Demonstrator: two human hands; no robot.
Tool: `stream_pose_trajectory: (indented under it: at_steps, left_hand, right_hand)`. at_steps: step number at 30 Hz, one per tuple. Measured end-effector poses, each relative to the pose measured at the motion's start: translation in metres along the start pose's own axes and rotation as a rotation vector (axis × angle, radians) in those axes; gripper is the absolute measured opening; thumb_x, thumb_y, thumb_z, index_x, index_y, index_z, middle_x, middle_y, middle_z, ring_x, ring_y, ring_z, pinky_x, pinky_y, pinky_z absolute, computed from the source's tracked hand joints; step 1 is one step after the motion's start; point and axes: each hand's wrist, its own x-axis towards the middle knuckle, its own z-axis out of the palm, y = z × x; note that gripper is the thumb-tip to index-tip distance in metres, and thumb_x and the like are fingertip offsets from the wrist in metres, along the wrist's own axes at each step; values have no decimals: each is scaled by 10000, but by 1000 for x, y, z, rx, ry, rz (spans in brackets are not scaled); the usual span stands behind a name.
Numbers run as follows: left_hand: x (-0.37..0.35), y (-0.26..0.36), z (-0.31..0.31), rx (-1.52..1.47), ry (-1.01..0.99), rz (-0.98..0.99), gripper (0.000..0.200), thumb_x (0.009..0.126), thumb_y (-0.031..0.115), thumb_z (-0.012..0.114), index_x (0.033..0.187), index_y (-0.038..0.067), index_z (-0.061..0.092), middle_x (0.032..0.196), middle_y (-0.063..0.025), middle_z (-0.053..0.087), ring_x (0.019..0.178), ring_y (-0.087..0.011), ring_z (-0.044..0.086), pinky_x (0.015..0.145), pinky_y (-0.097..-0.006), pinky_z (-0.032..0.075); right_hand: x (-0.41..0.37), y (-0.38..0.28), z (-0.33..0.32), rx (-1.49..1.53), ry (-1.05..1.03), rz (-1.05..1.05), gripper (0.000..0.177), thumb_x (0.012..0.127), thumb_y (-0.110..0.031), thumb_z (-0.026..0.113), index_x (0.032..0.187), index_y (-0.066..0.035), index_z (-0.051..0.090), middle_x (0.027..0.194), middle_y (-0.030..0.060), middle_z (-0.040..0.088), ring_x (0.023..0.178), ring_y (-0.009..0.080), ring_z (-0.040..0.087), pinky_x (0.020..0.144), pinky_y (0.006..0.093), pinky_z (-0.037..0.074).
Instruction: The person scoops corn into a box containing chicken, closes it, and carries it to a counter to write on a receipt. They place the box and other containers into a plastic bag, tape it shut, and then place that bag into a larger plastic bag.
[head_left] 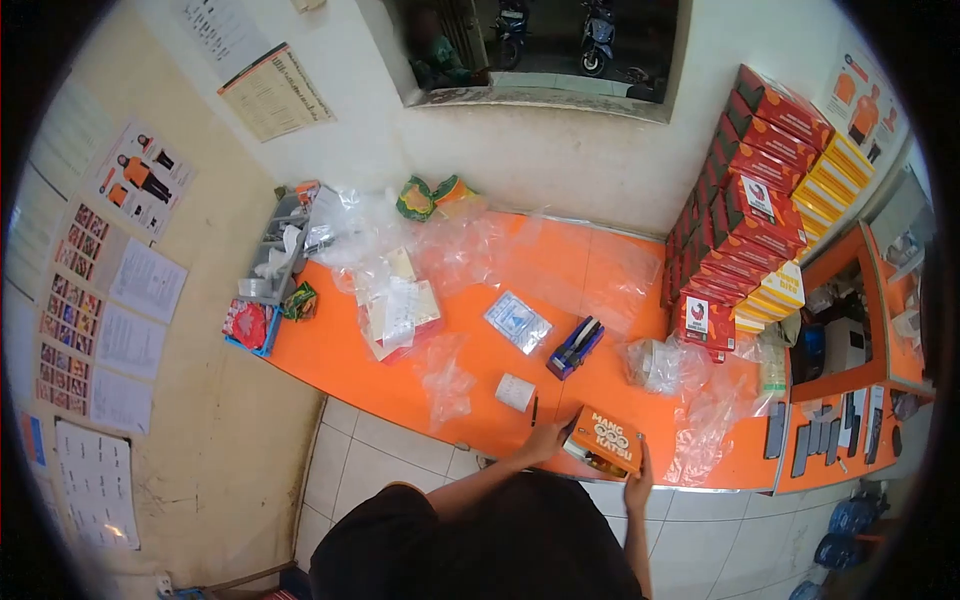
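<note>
An orange food box [612, 440] with "MANG KATSU" printed on its lid is at the front edge of the orange table, close to my body. My left hand [545, 441] grips its left side. The fingers of my right hand [638, 487] press against its right side. Along the near side there is a gap, and dark and pale contents show through it, too small to name. Just left of the box lie a black pen [534, 411] and a paper roll [515, 392]. A purple and black tape dispenser [575, 348] stands behind it.
Red food boxes [755, 215] and yellow boxes [832, 180] are stacked high at the back right. Clear plastic bags [705, 430] lie right of my hands, more at the back left. A blue-white packet [517, 322] and a grey organiser [275, 250] also stand on the table [470, 350].
</note>
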Motion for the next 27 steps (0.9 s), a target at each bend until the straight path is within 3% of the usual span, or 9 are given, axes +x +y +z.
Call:
stream_pose_trajectory:
  at_steps: [3, 7, 10, 12, 17, 20, 23, 25, 27]
  left_hand:
    - [-18, 28, 10, -213, 115, -126, 348, 918, 186, 564, 1225, 26, 596, 899, -213, 697, 843, -404, 668, 767, -465, 516]
    - [-13, 28, 7, -206, 96, -154, 366, 899, 218, 596, 1216, 36, 609, 1094, -246, 627, 998, -398, 624, 844, -436, 495]
    - [-5, 0, 21, -179, 116, 36, 406, 892, 234, 613, 1253, 50, 596, 1286, -233, 539, 1143, -377, 560, 930, -435, 464]
    - [-3, -16, 20, -169, 13, 50, 463, 889, 245, 622, 1312, 67, 562, 1394, -219, 460, 1227, -367, 505, 978, -440, 440]
    - [-19, 4, -44, 30, -344, 375, 704, 929, 310, 617, 1538, 309, 265, 1557, -219, 220, 1247, -416, 495, 1027, -440, 450]
    - [-12, -12, -37, -48, -439, 336, 600, 951, 361, 601, 1499, 255, 380, 1531, -223, 271, 1300, -398, 456, 1077, -428, 394]
    - [-10, -36, -11, 185, -208, 580, 541, 972, 362, 564, 1482, 263, 416, 1506, -211, 307, 1235, -392, 510, 1048, -420, 421]
    - [-11, -37, -4, 94, -214, 478, 478, 984, 309, 522, 1457, 291, 453, 1488, -217, 326, 1245, -405, 481, 1037, -440, 423]
    - [-6, -32, -2, 137, -146, 449, 457, 988, 283, 499, 1444, 297, 473, 1470, -222, 349, 1250, -412, 465, 1038, -448, 418]
  right_hand:
    - [-16, -17, 28, 170, 142, 201, 453, 1011, -100, 407, 1449, 9, 377, 1441, 168, 462, 1338, 263, 436, 1124, 376, 331]
    - [-13, -26, 26, 484, 134, 364, 479, 1043, -194, 420, 1488, -40, 336, 1468, 106, 420, 1330, 256, 429, 1076, 348, 379]
    - [-19, -29, 9, -63, -107, 88, 624, 966, -179, 573, 1507, -40, 296, 1493, 155, 393, 1297, 306, 422, 1063, 415, 379]
    - [-23, -23, 0, -315, -274, 94, 917, 770, -150, 809, 1518, -44, 288, 1468, 212, 408, 1255, 370, 427, 1049, 437, 380]
    - [-12, -16, -11, -439, -374, -35, 881, 770, -199, 808, 1504, -78, 337, 1463, 252, 387, 1261, 393, 436, 1053, 447, 384]
    - [-15, 14, -12, -284, -463, 186, 894, 782, -154, 801, 1529, -160, 310, 1471, 232, 364, 1272, 405, 438, 1057, 437, 388]
    - [-13, -20, -10, -744, -385, -92, 757, 823, -333, 755, 1483, -196, 410, 1521, 225, 292, 1308, 443, 380, 1054, 529, 347]
    - [-10, -30, -8, -879, -338, -147, 629, 858, -466, 675, 1415, -220, 516, 1544, 218, 257, 1346, 473, 300, 1062, 583, 287]
    - [-4, -15, -4, -740, -472, -280, 451, 838, -289, 703, 1265, -175, 620, 1283, 172, 527, 1159, 385, 495, 940, 484, 424]
